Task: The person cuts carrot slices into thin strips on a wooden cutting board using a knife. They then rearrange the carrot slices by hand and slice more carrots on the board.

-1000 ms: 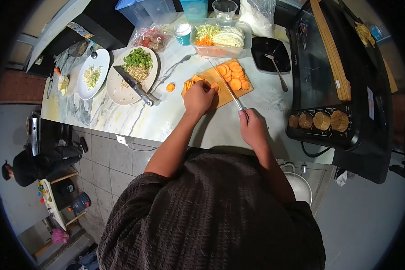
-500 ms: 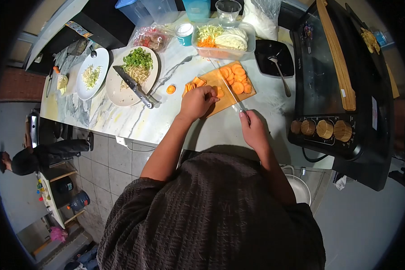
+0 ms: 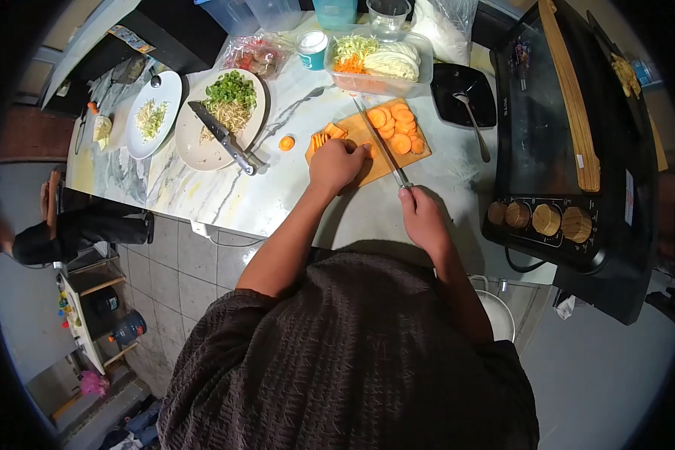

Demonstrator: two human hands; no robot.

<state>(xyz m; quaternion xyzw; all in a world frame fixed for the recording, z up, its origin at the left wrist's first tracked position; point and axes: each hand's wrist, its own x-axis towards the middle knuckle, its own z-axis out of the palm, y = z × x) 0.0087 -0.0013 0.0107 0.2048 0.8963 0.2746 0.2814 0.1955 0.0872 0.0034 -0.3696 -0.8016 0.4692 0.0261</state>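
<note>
My right hand (image 3: 423,217) is closed round the handle of a long kitchen knife (image 3: 383,142). Its blade slants up and left over a wooden cutting board (image 3: 367,177). My left hand (image 3: 339,163) bends its fingers down on the board, left of the blade. A bit of orange carrot (image 3: 371,152) shows at its fingertips; the rest is hidden under the hand. Round carrot slices (image 3: 397,124) lie right of the blade. Cut carrot strips (image 3: 324,137) are heaped at the board's left corner. One carrot piece (image 3: 286,143) sits on the marble counter.
Left are a plate (image 3: 193,160) with greens, sprouts and another knife (image 3: 223,138), and a white plate (image 3: 136,144). Behind stands a plastic container (image 3: 382,87) of shredded vegetables. A black dish (image 3: 446,111) with a spoon and an oven (image 3: 540,150) are right. A person stands far left.
My left fingers have curled lower over the carrot near the blade. The knife stays in my right hand, its blade slightly shifted. The view has moved a little; the person far left has moved an arm.
</note>
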